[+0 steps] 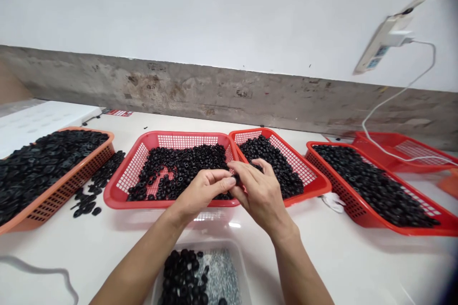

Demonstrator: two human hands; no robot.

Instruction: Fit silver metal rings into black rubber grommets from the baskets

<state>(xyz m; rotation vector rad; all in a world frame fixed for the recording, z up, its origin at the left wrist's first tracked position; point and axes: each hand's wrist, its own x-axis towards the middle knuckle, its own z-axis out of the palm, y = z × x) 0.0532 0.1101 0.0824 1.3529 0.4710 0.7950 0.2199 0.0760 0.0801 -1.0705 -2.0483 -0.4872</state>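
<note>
My left hand [205,188] and my right hand [260,193] meet over the front edge of the middle red basket [119,198]. Between their fingertips is a small round black part [236,178], mostly covered by the fingers. Both hands are closed in a pinch on it. Black ring-shaped parts [189,164] lie in the middle basket, with a bare patch of its floor showing. Just behind my right hand, a second red basket [318,186] holds rounded black parts [266,152]. Below my wrists stands a clear plastic tub [243,276] with black knob-like parts [184,276] and small shiny metal pieces [220,274].
An orange basket [53,202] heaped with flat black parts is at left, loose black pieces [86,202] beside it. At right are another filled red basket [361,217], a red basket [390,140] behind it and a white cable [379,105] from a power strip [379,45].
</note>
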